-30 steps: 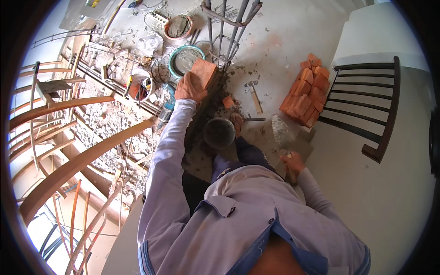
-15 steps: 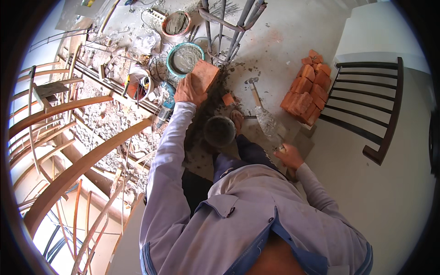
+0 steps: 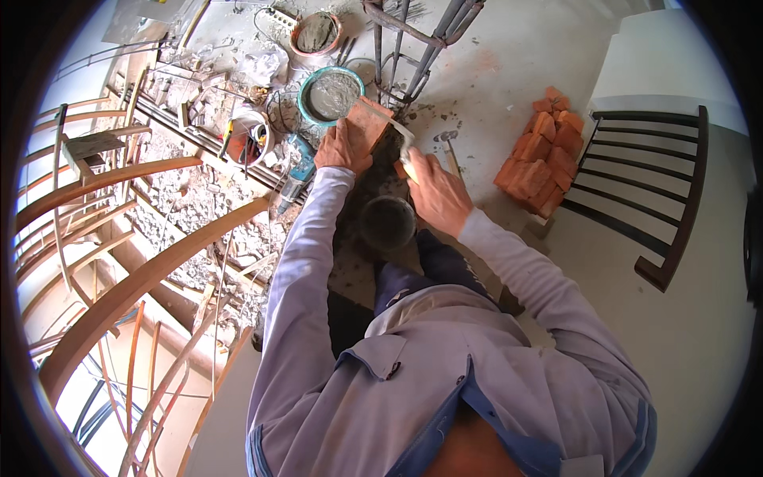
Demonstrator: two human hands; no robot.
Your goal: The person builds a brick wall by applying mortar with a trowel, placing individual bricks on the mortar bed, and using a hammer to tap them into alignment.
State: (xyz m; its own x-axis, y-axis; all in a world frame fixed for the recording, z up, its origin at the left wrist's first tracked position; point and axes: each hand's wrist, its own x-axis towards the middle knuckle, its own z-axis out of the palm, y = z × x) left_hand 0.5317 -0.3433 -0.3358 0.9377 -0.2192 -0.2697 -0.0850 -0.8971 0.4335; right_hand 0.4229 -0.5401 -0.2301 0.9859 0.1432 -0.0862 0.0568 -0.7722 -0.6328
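Note:
My left hand (image 3: pixel 339 151) grips the near left part of an orange-red brick (image 3: pixel 370 123), its fingers lying along the side. The brick sits on a dark, mortar-smeared ledge or wall top. My right hand (image 3: pixel 439 195) is closed around the handle of a trowel (image 3: pixel 403 133). Its blade, seen nearly edge-on, is at the brick's right side and upper face; whether it touches cannot be told. A teal-rimmed tub of wet grey mortar (image 3: pixel 332 96) stands just beyond my left hand. Below and between my hands is a round dark container (image 3: pixel 387 223).
Bricks are stacked (image 3: pixel 544 155) at right beside a dark railing (image 3: pixel 652 183). A hammer (image 3: pixel 450 143) lies on the floor. Upright steel bars (image 3: pixel 433 48) rise beyond the brick. Left are a blue drill (image 3: pixel 299 167), a tool bucket (image 3: pixel 248 139), rubble and curved wooden rails (image 3: pixel 151 294).
My right hand has swung up and left from beside the right leg, bringing the trowel to the brick. My left hand stays on the brick. The view has shifted slightly.

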